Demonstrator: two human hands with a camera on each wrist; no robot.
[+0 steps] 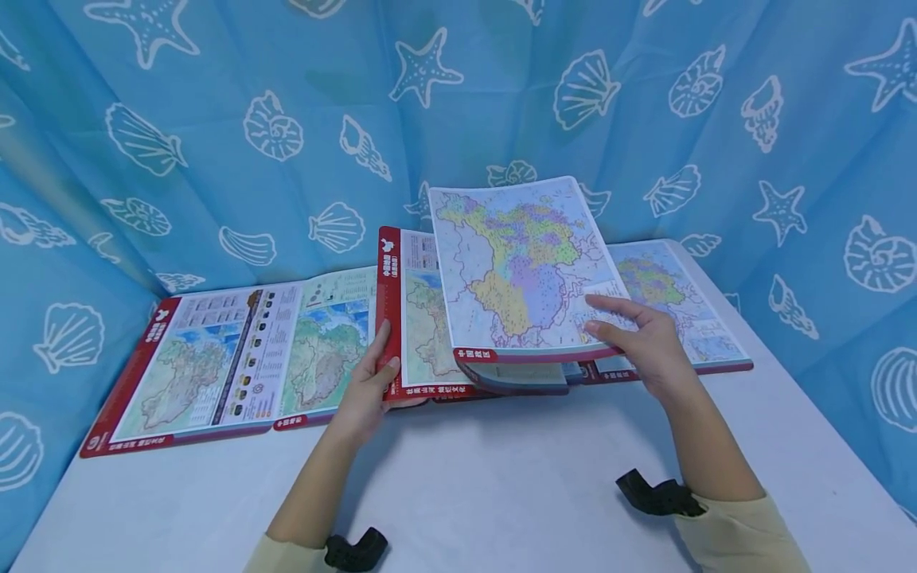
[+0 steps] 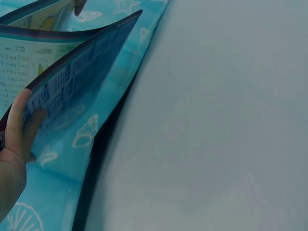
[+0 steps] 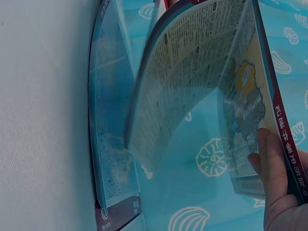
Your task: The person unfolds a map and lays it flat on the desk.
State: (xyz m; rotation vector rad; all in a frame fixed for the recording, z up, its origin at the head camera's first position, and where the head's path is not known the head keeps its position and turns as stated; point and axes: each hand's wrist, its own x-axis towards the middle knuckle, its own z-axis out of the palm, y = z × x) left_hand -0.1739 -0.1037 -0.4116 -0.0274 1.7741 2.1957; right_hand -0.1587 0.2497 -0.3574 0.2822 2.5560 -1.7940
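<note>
A folding map (image 1: 530,263) with a coloured country map on its raised panel is held between both hands above the table. My left hand (image 1: 364,398) pinches its red left edge, thumb on the front; in the left wrist view, fingers (image 2: 18,122) press against the printed back. At the lower right corner of the raised panel, my right hand (image 1: 648,342) grips the sheet between thumb and fingers. The right wrist view shows the fingers (image 3: 273,161) on the panel's inner side, with a middle panel (image 3: 187,67) bending away in a curve.
Spread map panels (image 1: 189,374) with a red border lie flat at the left. Another coloured map panel (image 1: 666,298) lies at the right, partly behind the right hand. A blue shell-patterned curtain (image 1: 458,103) hangs behind the white table (image 1: 501,477).
</note>
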